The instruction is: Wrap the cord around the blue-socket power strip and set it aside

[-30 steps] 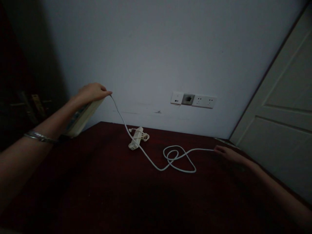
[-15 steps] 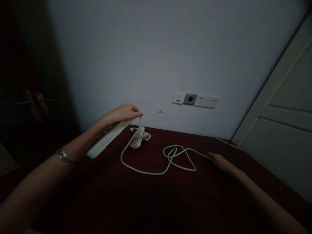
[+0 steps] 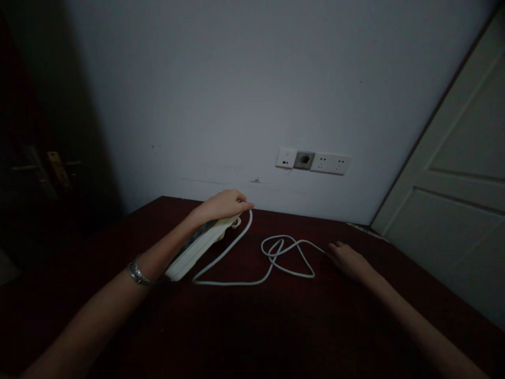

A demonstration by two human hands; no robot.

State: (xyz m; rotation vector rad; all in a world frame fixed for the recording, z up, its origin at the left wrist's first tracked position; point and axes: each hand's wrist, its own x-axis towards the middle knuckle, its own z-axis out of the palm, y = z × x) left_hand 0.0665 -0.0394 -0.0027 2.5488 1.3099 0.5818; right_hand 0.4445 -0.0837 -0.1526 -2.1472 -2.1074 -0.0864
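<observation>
Fingers [image 3: 243, 202] of left hand [image 3: 221, 206] clasp a power strip [image 3: 190, 255]; right hand [image 3: 347, 259] lies flat beside its looped cord [image 3: 232, 282] on the table [image 3: 276, 331].

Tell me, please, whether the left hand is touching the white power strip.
Touching. The head view shows the left hand closed over the far end of the power strip, with its fingers curled around it.

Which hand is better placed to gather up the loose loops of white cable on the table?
Right, probably. The right hand lies open and flat on the table, right at the end of the cable loops. The left hand is closed on the power strip, farther from the loops.
</observation>
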